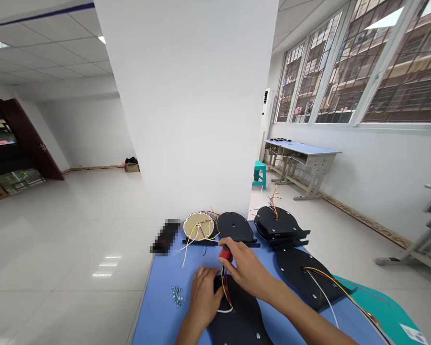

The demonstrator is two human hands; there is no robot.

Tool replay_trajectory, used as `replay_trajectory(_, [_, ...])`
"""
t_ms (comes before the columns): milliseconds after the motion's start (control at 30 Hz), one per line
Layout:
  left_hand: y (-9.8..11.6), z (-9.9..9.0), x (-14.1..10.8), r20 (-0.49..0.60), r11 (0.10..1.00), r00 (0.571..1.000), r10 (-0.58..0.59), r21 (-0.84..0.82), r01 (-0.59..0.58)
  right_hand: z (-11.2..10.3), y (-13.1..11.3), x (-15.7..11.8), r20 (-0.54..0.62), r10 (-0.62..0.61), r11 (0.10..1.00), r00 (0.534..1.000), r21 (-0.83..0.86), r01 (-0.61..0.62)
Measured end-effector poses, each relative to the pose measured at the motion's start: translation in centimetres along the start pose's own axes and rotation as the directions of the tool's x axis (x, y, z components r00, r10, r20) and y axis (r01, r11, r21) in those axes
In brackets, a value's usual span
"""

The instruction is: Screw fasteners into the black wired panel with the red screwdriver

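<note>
Red plastic shows between the fingers of the right hand. They curl shut around a red tool handle. It looks like a screwdriver handle, but the tip is hidden. The hand holds it up just above a long black bar, so it may be kept ready there.

The fingers of the left hand are spread wide and lie on a black plate. This may be to stop the plate from sliding. Yellow, red and white wires come up from the plate, right beside the left hand. They seem to be kept on top so that they stay out of the way.

Small silver screws lie in a little heap on the blue table, near the left hand, where they are easy to reach. Farther up the table, a round wooden disc sits with wires looped over it. Next to it is a rounded black board. To the right is a stack of black plates with wires sticking up. Closer in, one more black plate lies flat with wires across it, and those wires run over a green board. A blurred black thing lies at the table's far corner.
</note>
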State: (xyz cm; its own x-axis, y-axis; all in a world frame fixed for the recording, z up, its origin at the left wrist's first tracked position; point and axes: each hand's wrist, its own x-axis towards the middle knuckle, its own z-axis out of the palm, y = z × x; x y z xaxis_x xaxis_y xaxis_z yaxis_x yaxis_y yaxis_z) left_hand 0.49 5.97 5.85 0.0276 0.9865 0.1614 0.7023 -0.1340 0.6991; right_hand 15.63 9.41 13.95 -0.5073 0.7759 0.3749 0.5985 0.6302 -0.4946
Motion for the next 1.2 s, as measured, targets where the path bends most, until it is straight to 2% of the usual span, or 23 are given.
replay_trajectory(167, [-0.2,0.8,0.3,0.059,0.999,0.997,-0.045,-0.022,0.047,-0.3,0.4,0.1,0.016,0.044,0.999,0.999,-0.027,-0.043])
replay_trajectory(433, [-0.1,0.6,0.2,0.090,0.997,0.995,-0.038,-0.059,0.043,-0.7,1.4,1.0,0.044,0.088,0.995,0.995,-0.044,-0.086])
replay_trajectory(667, [-0.2,0.5,0.2,0.094,0.996,0.995,-0.022,-0.086,0.031,-1.7,2.0,1.7,0.076,0.073,0.996,0.994,-0.064,-0.068])
replay_trajectory(867, [-0.4,0.8,0.3,0.080,0.995,0.997,-0.021,-0.098,0.028,-2.1,0.2,1.8,0.158,0.013,0.973,0.987,-0.229,0.023])
replay_trajectory(1033, [-0.4,0.9,0.3,0.075,0.995,0.997,-0.018,-0.100,0.025,-1.0,-1.7,1.7,0.104,0.104,0.894,0.989,-0.446,-0.047])
replay_trajectory(1133, [-0.5,0.9,0.3,0.080,0.994,0.997,-0.016,-0.108,0.025,-0.9,-1.9,1.8,0.131,0.118,0.877,0.984,-0.478,-0.042])
replay_trajectory(1200, [-0.5,0.9,0.3,0.086,0.993,0.996,-0.018,-0.111,0.028,-1.3,-1.6,2.0,0.181,0.090,0.886,0.979,-0.463,0.004])
